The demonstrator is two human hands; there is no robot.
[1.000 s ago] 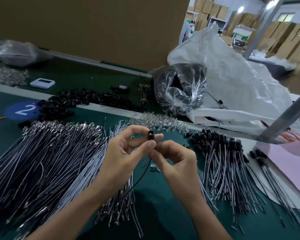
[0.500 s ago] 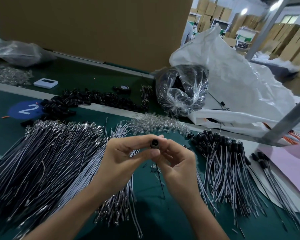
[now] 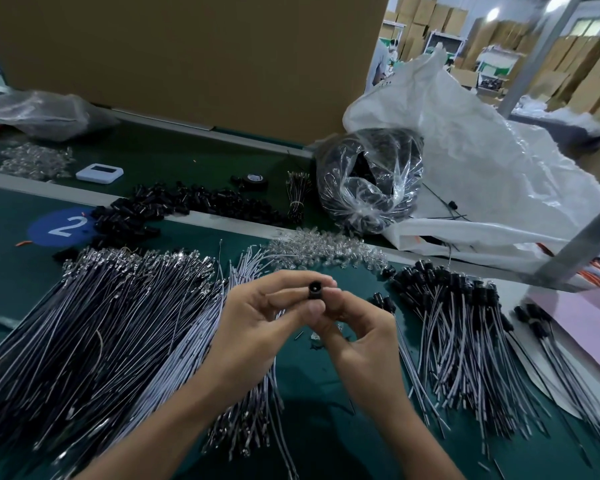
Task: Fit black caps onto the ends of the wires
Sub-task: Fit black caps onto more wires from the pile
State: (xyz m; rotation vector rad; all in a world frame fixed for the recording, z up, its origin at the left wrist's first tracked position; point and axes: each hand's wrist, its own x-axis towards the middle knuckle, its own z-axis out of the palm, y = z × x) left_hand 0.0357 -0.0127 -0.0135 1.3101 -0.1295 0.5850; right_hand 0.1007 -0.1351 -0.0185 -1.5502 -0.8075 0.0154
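The green bench (image 3: 11, 282) carries uncapped wires (image 3: 101, 334) heaped at left and capped wires (image 3: 458, 327) at right; between them, raised off the surface, the left hand (image 3: 253, 337) and right hand (image 3: 364, 344) together pinch one black cap (image 3: 314, 290), open end up. Its wire is hidden behind the fingers; recommend aligning the terminal squarely, then pressing fully home.

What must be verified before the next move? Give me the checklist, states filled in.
1. Pinch on the black cap by left hand and right hand: ok.
2. Seating of the wire end in that cap: cannot tell, fingers hide it.
3. Pile of capped wires on the right, ready to receive it: ok.
4. Supply of uncapped wires on the left: ok.
5. Supply of loose caps beyond them: ok.
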